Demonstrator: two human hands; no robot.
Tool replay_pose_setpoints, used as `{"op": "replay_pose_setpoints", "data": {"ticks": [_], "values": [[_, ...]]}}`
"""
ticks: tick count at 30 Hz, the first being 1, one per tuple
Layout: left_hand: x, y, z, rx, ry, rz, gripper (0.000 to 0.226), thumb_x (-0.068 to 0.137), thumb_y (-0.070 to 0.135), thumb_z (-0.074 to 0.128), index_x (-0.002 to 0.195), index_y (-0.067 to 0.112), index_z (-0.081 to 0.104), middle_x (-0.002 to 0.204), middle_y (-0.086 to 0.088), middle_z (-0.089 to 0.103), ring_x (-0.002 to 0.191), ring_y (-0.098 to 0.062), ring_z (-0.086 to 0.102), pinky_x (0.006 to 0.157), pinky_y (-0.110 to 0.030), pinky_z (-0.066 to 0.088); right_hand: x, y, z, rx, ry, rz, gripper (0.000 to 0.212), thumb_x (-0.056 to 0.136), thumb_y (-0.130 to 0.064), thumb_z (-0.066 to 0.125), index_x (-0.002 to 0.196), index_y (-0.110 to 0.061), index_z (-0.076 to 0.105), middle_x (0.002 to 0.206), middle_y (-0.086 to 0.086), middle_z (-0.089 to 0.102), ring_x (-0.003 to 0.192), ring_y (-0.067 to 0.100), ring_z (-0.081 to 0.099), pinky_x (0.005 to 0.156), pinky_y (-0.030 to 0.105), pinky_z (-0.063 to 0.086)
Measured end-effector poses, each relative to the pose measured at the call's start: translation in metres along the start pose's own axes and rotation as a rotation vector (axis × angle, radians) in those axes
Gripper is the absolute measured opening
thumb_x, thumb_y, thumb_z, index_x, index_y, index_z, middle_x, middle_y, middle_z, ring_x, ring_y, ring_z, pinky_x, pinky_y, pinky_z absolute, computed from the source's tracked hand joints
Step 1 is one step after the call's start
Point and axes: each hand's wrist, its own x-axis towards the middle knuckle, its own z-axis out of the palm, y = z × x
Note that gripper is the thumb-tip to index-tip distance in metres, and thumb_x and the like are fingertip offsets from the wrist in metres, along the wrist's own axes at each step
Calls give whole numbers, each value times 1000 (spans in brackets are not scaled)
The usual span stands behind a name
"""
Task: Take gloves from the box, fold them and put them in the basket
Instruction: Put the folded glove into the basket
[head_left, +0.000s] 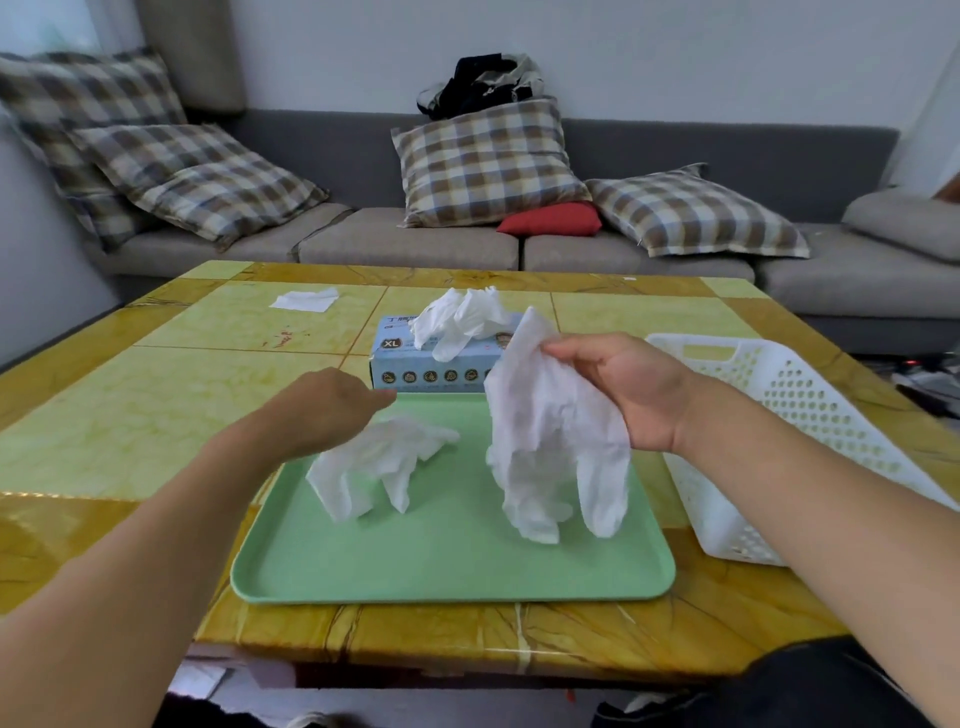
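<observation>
Two loose gloves (553, 431) (376, 462), one box (431, 358)

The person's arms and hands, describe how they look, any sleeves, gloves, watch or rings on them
Both forearms are bare from the bottom edge of the picture to the wrists, with no sleeve showing. The left hand and the right hand are bare too: neither has a glove on. No watch, bracelet or ring shows on the parts in view. The left hand's fingers are mostly hidden from the camera, so those cannot be checked.

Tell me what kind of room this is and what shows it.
Most likely a home living room. A long grey sofa with plaid cushions runs along the wall, and the work takes place on a low tiled coffee table in front of it.
</observation>
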Motion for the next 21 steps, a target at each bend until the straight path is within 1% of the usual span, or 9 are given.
{"op": "replay_pose_setpoints", "data": {"ticks": [2, 4, 6, 9, 11, 13, 16, 18, 21], "values": [[-13, 16, -2, -185, 33, 149, 71, 80, 87, 44, 116, 30, 66, 122, 11, 62, 115, -18, 57, 96, -40, 45, 0, 2, 2, -155, 16, -25, 26, 103, -16, 48, 113, -6, 70, 99, 11, 72, 87, 23, 69, 81, 36, 57], [-27, 35, -3, -569, -244, 291, 70, 73, 87, 52, 124, 40, 60, 129, 16, 63, 125, -12, 56, 103, -39, 44, 0, 1, 5, -363, 38, -70, 29, 103, -17, 51, 123, -2, 66, 106, 14, 67, 89, 23, 64, 77, 36, 53], [-32, 53, 9, -670, -415, 406, 53, 84, 56, 72, 127, 25, 63, 124, 2, 71, 118, -17, 65, 102, -40, 48, -1, -3, 7, -562, 47, -149, 30, 103, -18, 53, 127, -5, 66, 105, 15, 67, 88, 24, 63, 72, 34, 51], [-40, 76, 23, -613, -180, 444, 15, 91, 25, 73, 102, 15, 76, 96, -6, 78, 87, -20, 74, 87, -40, 57, -5, -9, 7, -763, 190, -403, 17, 99, -12, 63, 111, -8, 74, 87, 4, 70, 76, 13, 63, 65, 25, 51], [-41, 84, 25, -800, -142, 379, 15, 96, 20, 66, 103, 11, 76, 97, -10, 78, 85, -21, 73, 80, -39, 59, -7, -10, 3, -622, 251, -408, 22, 89, -9, 73, 111, -7, 73, 83, 1, 71, 69, 9, 65, 59, 23, 53], [-42, 89, 25, -942, -191, 289, 20, 99, 22, 61, 108, 10, 74, 101, -11, 77, 87, -22, 73, 73, -37, 61, -9, -7, -2, -336, 166, -204, 36, 80, -11, 77, 115, -3, 71, 96, 8, 74, 77, 14, 69, 65, 26, 60], [-38, 86, 26, -1006, -261, 187, 20, 100, 22, 59, 107, 11, 74, 99, -7, 78, 83, -17, 74, 64, -28, 60, -5, -1, -7, -149, 137, 13, 33, 71, -12, 76, 103, -3, 71, 90, 7, 73, 76, 14, 70, 72, 23, 61], [-33, 83, 27, -987, -318, 139, 23, 102, 23, 57, 110, 9, 74, 103, -8, 77, 91, -19, 74, 73, -31, 61, 1, 5, -9, -100, 156, 91, 23, 78, -13, 74, 100, -7, 69, 86, 7, 70, 74, 15, 68, 70, 23, 60], [-24, 80, 32, -955, -346, 79, 23, 102, 22, 57, 113, 10, 73, 105, -8, 77, 91, -19, 74, 70, -30, 60, 11, 13, -16, -125, 184, 165, 15, 90, -22, 72, 102, -13, 69, 94, 7, 70, 87, 23, 67, 86, 32, 57]]}}
